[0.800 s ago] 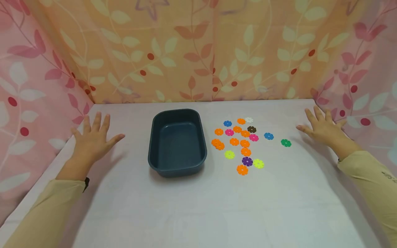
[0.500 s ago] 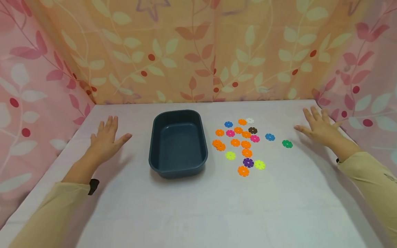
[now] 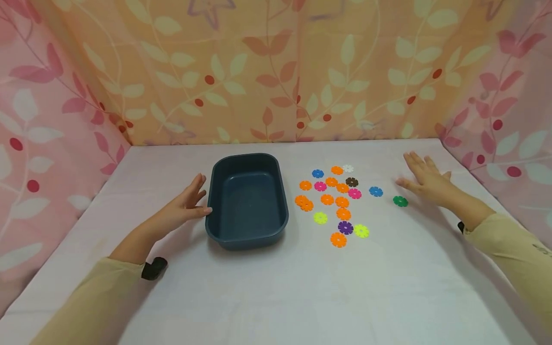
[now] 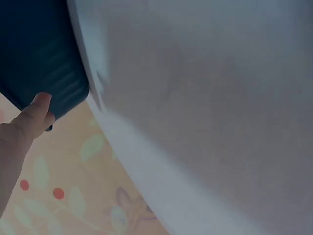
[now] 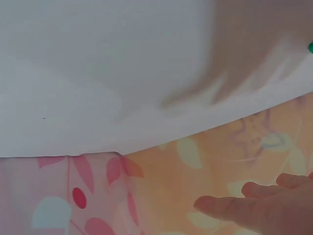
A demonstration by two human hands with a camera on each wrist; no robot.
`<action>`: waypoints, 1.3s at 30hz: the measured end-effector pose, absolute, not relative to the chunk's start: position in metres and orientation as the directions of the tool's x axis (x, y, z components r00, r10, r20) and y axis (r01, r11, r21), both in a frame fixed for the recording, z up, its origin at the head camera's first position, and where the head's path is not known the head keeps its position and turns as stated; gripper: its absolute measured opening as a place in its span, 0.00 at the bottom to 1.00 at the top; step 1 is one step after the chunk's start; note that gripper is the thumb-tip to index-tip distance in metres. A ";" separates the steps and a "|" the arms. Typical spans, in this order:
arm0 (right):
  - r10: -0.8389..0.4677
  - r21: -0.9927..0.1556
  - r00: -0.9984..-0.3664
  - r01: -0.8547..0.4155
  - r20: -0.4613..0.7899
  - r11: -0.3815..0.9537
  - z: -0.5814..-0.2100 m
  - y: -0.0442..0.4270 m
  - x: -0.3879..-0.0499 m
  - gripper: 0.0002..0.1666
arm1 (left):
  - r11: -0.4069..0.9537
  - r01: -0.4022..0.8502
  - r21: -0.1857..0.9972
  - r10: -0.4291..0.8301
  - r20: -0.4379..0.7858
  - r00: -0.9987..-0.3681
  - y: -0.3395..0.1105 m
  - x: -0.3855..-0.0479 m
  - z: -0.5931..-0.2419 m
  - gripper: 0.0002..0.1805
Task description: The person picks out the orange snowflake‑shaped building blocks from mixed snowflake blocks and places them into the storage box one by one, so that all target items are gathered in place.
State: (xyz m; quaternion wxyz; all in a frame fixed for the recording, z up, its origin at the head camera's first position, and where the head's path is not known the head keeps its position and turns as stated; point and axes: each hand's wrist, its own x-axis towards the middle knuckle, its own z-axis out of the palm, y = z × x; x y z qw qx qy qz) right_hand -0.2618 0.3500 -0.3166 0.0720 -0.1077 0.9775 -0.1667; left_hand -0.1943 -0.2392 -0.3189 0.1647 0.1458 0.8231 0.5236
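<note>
Spanning the view, a white counter (image 3: 276, 297) is bounded at its far edge by patterned cloth (image 3: 276, 72). A dark blue basin (image 3: 254, 244) is set slightly left of centre, with open room available on its near side. The left hand (image 3: 183, 211) is held at the basin's left rim, fingers relaxed. The right hand (image 3: 429, 182) is held raised, fingers extended. Flower-shaped discs (image 3: 327, 199) are scattered between basin and right hand. Sleeve (image 3: 509, 254) marking (image 3: 541, 249) cannot be read.
</note>
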 end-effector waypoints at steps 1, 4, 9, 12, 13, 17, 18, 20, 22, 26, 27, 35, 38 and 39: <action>-0.243 -0.342 -0.964 -0.194 -0.106 0.920 -0.317 0.348 -0.261 0.53 | 0.395 0.065 0.916 0.425 -0.120 -0.897 -0.238 -0.195 -0.320 0.53; -0.268 -0.346 -0.958 -0.217 -0.106 0.913 -0.316 0.341 -0.260 0.53 | 0.370 0.056 0.927 0.455 -0.129 -0.881 -0.236 -0.196 -0.321 0.50; -0.303 -0.348 -0.947 -0.251 -0.105 0.903 -0.312 0.328 -0.259 0.53 | 0.338 0.048 0.940 0.497 -0.135 -0.857 -0.233 -0.198 -0.320 0.47; -0.323 -0.348 -0.940 -0.269 -0.107 0.898 -0.311 0.322 -0.259 0.53 | 0.331 0.032 0.943 0.502 -0.147 -0.852 -0.230 -0.200 -0.317 0.48; -0.330 -0.346 -0.938 -0.276 -0.107 0.897 -0.310 0.320 -0.259 0.53 | 0.330 0.028 0.943 0.502 -0.150 -0.852 -0.229 -0.200 -0.317 0.48; -0.359 -0.347 -0.927 -0.303 -0.108 0.887 -0.311 0.313 -0.258 0.53 | 0.316 0.019 0.949 0.505 -0.151 -0.850 -0.225 -0.202 -0.316 0.47; -0.369 -0.355 -0.923 -0.311 -0.108 0.881 -0.311 0.312 -0.258 0.53 | 0.306 0.016 0.952 0.507 -0.149 -0.849 -0.225 -0.201 -0.316 0.47; -0.406 -0.379 -0.909 -0.345 -0.091 0.859 -0.313 0.308 -0.259 0.52 | 0.289 0.008 0.957 0.511 -0.147 -0.847 -0.226 -0.200 -0.318 0.48; -0.463 -0.425 -0.884 -0.399 -0.056 0.813 -0.317 0.303 -0.262 0.51 | 0.282 -0.004 0.959 0.507 -0.152 -0.848 -0.227 -0.199 -0.319 0.48; -0.575 -0.494 -0.818 -0.506 0.014 0.707 -0.322 0.294 -0.270 0.47 | 0.289 -0.008 0.957 0.506 -0.160 -0.848 -0.228 -0.198 -0.319 0.48; -0.592 -0.512 -0.806 -0.518 0.022 0.685 -0.324 0.292 -0.273 0.46 | 0.292 -0.006 0.956 0.506 -0.160 -0.847 -0.228 -0.199 -0.319 0.48; -0.591 -0.608 -0.805 -0.441 -0.057 0.660 -0.325 0.281 -0.300 0.33 | 0.315 -0.012 0.949 0.509 -0.180 -0.842 -0.226 -0.203 -0.317 0.49; -0.611 -0.642 -0.787 -0.424 -0.087 0.638 -0.327 0.278 -0.311 0.29 | 0.315 -0.015 0.949 0.514 -0.184 -0.838 -0.225 -0.205 -0.317 0.49; -0.621 -0.648 -0.777 -0.421 -0.103 0.635 -0.329 0.277 -0.315 0.27 | 0.315 -0.018 0.949 0.516 -0.187 -0.836 -0.225 -0.205 -0.318 0.50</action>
